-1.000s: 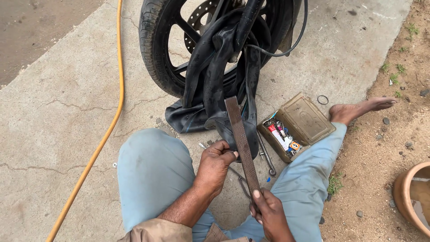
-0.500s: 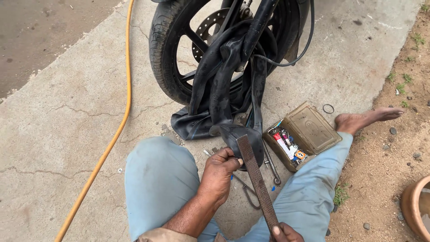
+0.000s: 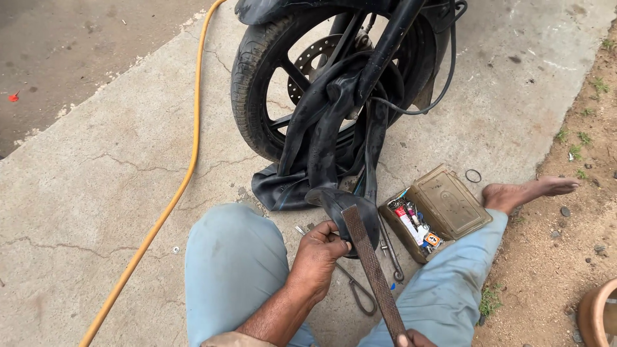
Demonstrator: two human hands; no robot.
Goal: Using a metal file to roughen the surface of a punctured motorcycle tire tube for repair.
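A black inner tube [image 3: 321, 148] hangs out of a motorcycle wheel [image 3: 270, 83] and trails onto the concrete. My left hand [image 3: 318, 257] grips a folded part of the tube [image 3: 350, 212] over my knee. A long flat rusty file [image 3: 373, 270] lies with its far end on that fold. My right hand [image 3: 411, 338] holds the file's near end and shows only at the bottom edge of the view.
An open olive box [image 3: 443, 205] of small repair items sits right of the tube, with metal tools [image 3: 389, 247] beside it. A yellow hose [image 3: 173, 193] runs along the left. My bare foot [image 3: 527, 191] rests by the dirt, with a clay pot [image 3: 598, 315] at the lower right.
The view has tilted so the wheel sits lower in frame. My right hand has drawn the file back toward me, sliding out of view at the bottom edge. The left hand stays on the tube.
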